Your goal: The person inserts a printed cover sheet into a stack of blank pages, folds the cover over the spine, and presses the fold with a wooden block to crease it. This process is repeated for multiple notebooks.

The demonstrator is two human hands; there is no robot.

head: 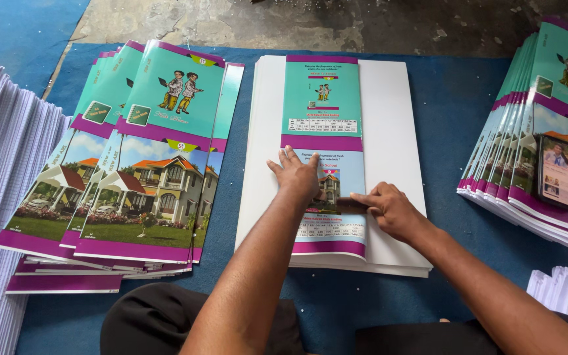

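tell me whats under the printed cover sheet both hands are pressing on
Under the cover sheet lies a stack of white sheets, on the blue mat. The left hand and right hand hide part of the cover's middle.

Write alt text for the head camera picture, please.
Two bare hands, left hand and right hand, press a printed cover sheet flat on a stack of white paper. Piles of matching covers lie on the blue mat.

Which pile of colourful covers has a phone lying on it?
The fanned pile of covers on the right: a phone lies on top. The left pile carries nothing.
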